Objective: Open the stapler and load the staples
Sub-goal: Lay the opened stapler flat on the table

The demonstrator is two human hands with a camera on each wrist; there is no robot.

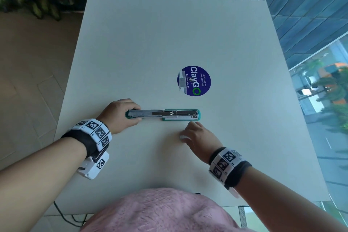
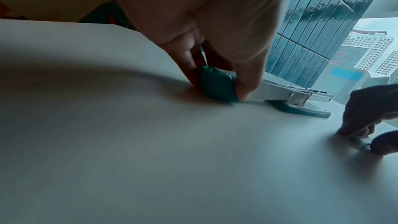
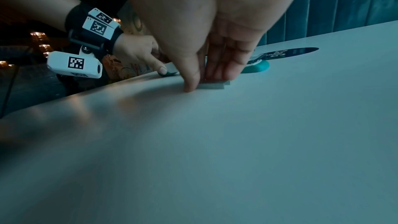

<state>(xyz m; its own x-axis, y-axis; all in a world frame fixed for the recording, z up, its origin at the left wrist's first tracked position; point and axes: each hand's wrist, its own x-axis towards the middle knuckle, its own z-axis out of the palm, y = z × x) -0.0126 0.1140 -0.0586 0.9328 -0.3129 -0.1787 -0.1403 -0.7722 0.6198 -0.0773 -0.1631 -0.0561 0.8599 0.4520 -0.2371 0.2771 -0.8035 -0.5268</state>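
A teal stapler [image 1: 163,114] lies swung fully open and flat on the white table [image 1: 169,34], its metal staple channel facing up. My left hand [image 1: 131,114] grips the stapler's left end, the teal cover end [image 2: 215,88], with thumb and fingers on either side. Just in front of the stapler's right half, my right hand [image 1: 186,132] pinches a short grey strip of staples [image 3: 213,86] that rests on the table, thumb on the near side and fingers on the far side. In the head view only the strip's pale left end [image 1: 182,137] shows under the hand.
A round blue "ClayGo" sticker [image 1: 194,81] is stuck to the table behind the stapler. The table's left edge [image 1: 62,118] drops to a tiled floor. A blue panelled wall and a window run along the back and right.
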